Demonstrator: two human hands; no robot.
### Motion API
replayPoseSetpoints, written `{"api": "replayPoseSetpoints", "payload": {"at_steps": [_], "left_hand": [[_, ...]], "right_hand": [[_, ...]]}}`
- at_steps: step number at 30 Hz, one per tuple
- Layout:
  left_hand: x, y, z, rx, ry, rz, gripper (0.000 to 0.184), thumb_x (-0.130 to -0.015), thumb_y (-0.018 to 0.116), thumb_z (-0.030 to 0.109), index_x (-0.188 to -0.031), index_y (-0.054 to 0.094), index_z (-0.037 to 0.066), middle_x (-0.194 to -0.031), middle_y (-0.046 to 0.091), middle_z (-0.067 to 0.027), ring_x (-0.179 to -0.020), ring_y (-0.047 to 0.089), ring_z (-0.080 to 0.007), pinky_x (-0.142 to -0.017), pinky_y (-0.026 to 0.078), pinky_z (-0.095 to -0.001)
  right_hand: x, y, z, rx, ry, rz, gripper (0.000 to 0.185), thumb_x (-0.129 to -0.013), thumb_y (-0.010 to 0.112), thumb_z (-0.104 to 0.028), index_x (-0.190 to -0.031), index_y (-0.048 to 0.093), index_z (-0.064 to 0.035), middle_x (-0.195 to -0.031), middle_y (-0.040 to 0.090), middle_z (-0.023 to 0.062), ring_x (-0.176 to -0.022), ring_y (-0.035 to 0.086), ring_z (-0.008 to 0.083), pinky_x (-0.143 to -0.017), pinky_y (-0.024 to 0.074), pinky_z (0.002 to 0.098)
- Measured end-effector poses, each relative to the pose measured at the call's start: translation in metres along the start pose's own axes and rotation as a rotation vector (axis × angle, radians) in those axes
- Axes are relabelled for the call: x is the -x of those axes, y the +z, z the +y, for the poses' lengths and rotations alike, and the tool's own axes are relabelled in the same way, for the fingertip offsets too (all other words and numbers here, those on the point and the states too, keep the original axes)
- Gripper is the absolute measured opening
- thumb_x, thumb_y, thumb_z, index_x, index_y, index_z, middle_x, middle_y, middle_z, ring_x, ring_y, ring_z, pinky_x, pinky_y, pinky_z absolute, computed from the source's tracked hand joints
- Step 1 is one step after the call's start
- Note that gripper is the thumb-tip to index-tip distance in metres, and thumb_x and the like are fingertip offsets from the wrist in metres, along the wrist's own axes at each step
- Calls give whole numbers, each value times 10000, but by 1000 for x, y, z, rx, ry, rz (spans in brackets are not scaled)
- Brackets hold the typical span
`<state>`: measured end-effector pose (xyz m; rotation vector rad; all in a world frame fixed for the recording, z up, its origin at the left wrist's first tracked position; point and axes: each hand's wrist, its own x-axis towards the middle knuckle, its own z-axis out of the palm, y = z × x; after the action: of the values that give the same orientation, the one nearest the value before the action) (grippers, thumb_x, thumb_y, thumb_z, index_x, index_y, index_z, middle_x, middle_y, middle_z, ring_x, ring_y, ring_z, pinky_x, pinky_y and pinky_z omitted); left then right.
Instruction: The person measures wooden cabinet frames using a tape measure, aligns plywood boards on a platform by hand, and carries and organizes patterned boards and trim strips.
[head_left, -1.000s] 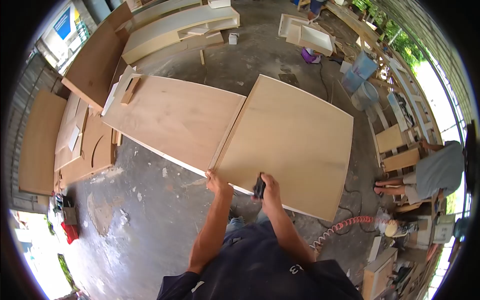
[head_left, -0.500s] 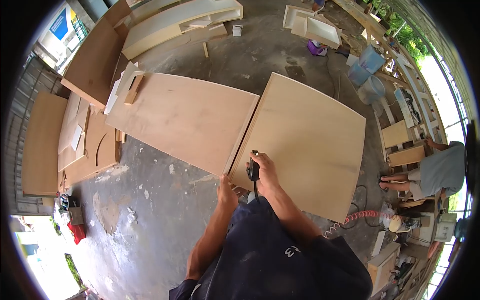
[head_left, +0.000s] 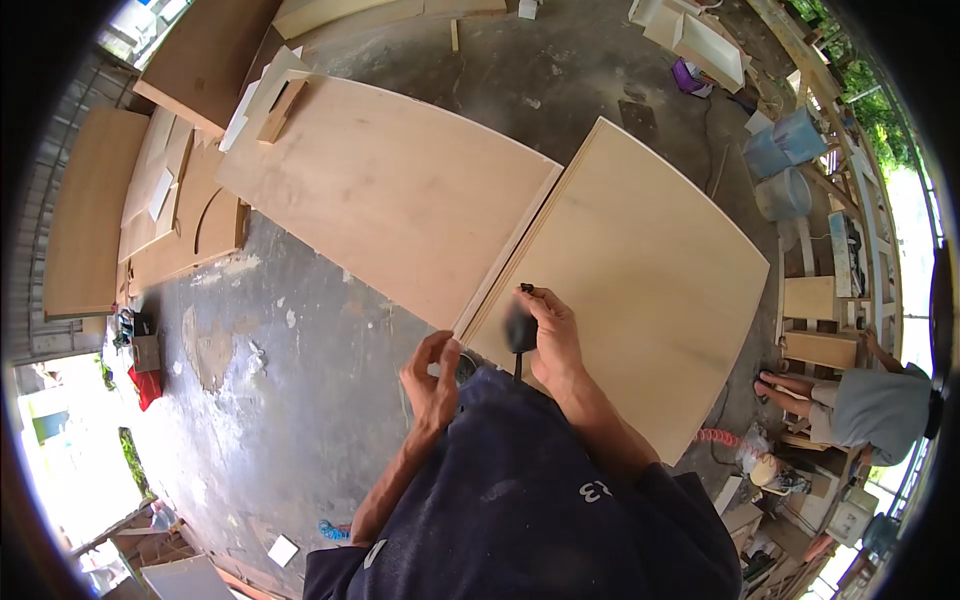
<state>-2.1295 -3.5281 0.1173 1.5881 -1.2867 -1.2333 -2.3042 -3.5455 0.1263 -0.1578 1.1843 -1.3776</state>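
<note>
Gripping black corded tool (head_left: pixel 520 328), blurred, in right hand (head_left: pixel 556 340), with fingers wrapped round it, above near part of yellowish panel (head_left: pixel 640 260). Holding left hand (head_left: pixel 431 385) half open by near corner of pinkish panel (head_left: pixel 390 180), with nothing visible in it; can't tell if touching. Can see wood block (head_left: pixel 283 112) on that panel's far end, person (head_left: pixel 880 412) in grey off to right

Bright daylight is admitted from both sides, with the openings washed out to white; glare is thrown on the left of the floor (head_left: pixel 215 400). Straight lines are bowed by fisheye distortion, corners are blackened, and the black tool (head_left: pixel 520 328) is blurred.
</note>
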Motion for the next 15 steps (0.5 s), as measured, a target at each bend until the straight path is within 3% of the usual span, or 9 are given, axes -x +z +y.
{"api": "replayPoseSetpoints", "payload": {"at_steps": [1,2,3,5,9,11,12,13,15], "left_hand": [[-2,0,11,-16,186,-78,303,-843,597,163,-1069,602,-39,-894,649,-122,-803,623,-205,-710,475,-309],[-4,1,24,-27,286,-191,397,-784,642,170,-1122,571,-26,-1055,607,-155,-970,588,-238,-810,459,-343],[-6,3,35,-61,355,-287,557,-737,680,190,-1226,500,-6,-1135,565,-166,-1034,568,-270,-840,456,-374],[-2,11,52,-119,464,-340,622,-702,668,106,-1271,433,12,-1174,523,-182,-1105,524,-342,-840,463,-411],[5,29,39,-104,301,-266,584,-701,652,91,-1243,448,24,-1125,567,-185,-1027,574,-359,-845,465,-422],[7,39,37,-233,255,-209,534,-688,606,39,-1203,464,26,-1106,568,-219,-1000,572,-398,-834,472,-422],[6,39,40,-233,247,-260,520,-688,591,43,-1192,467,24,-1082,571,-237,-978,568,-416,-813,473,-431],[8,39,38,-239,219,-316,507,-693,598,66,-1183,472,27,-1026,586,-222,-910,586,-401,-759,472,-440],[12,34,37,-362,238,-421,482,-714,603,112,-1175,484,32,-977,592,-206,-831,588,-393,-713,465,-451]], "right_hand": [[4,5,2,-35,40,-10,114,-876,631,-160,-875,610,-48,-746,595,33,-682,600,128,-550,476,250],[7,7,5,-51,71,-28,129,-872,641,-170,-904,611,-49,-775,615,47,-669,606,130,-544,484,244],[11,13,11,-66,42,-5,122,-887,608,-144,-922,619,-27,-771,628,51,-657,596,97,-570,479,224],[23,16,9,-16,93,-18,139,-887,602,-126,-970,620,-16,-785,629,42,-689,604,93,-590,486,209],[38,18,4,58,124,25,148,-877,613,-118,-964,639,-1,-787,635,31,-682,591,75,-580,466,193],[34,1,13,291,-8,52,139,-858,631,-105,-914,661,18,-782,646,34,-693,579,66,-589,449,198],[34,-3,7,318,-7,27,127,-847,627,-65,-929,662,25,-863,658,43,-826,590,96,-782,441,233],[34,-9,5,362,-34,54,144,-834,654,-107,-866,673,32,-782,654,40,-723,572,76,-658,448,226],[32,-24,0,596,-136,69,145,-836,658,-130,-862,659,13,-766,628,18,-713,540,63,-654,433,231]]}}
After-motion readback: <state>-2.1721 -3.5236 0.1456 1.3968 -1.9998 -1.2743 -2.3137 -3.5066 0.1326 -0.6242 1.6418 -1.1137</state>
